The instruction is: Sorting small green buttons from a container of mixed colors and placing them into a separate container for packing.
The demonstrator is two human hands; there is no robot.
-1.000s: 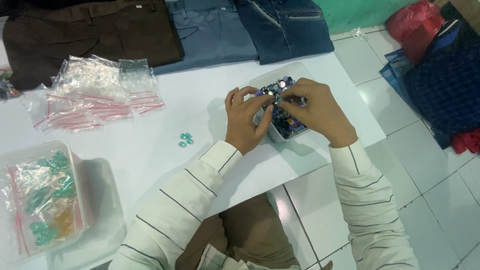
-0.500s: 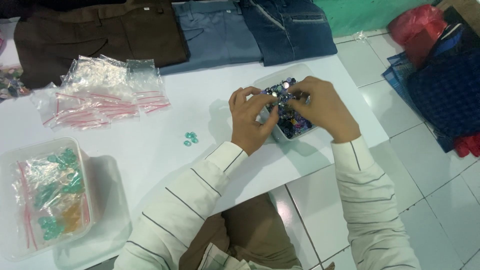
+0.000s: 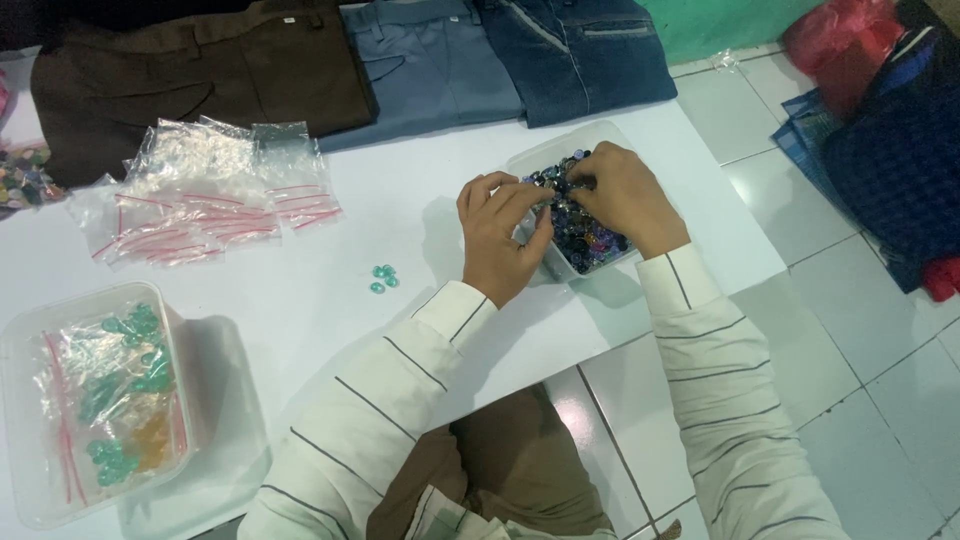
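A clear plastic tub full of small dark blue and mixed-colour buttons stands on the white table. My left hand rests against the tub's near-left wall, its fingertips dipping into the buttons. My right hand lies over the tub with fingers pinched among the buttons, touching the left fingertips. Whether either hand grips a button is hidden by the fingers. Three small teal buttons lie loose on the table to the left of my hands.
A heap of small zip bags with red seals lies at the left. A clear tub holding bags of green and orange buttons sits at the near-left corner. Folded trousers line the far edge. Tiled floor and coloured bags lie to the right.
Both hands stay at the button tub, with the fingers shifting slightly among the buttons. The view has drifted a little, so the table's things sit further right in the picture.
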